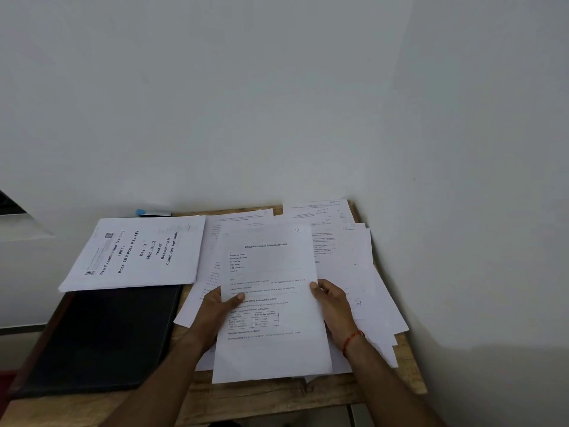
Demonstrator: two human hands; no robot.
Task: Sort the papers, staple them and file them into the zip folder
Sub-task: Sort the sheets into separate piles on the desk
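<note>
Zip folder (101, 337) is laid flat at left, well apart from the hands, with a printed booklet (135, 252) set across its far end. Top sheet (271, 272) is pinched at its left edge by the left hand (215, 309), thumb on top. The sheet is judged light, limp and easily creased, and best held by both side edges. Its right edge is gripped by the right hand (331, 303). Loose papers (354, 272) are spread beneath.

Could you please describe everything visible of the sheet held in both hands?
The held sheet is white printed paper, in portrait, with an underlined heading, text lines, a small ruled grid lower down and a handwritten mark near its top right corner. The left hand grips its left edge, the right hand its right edge, thumbs on top. It overlaps loose papers spread on the wooden table.
</note>
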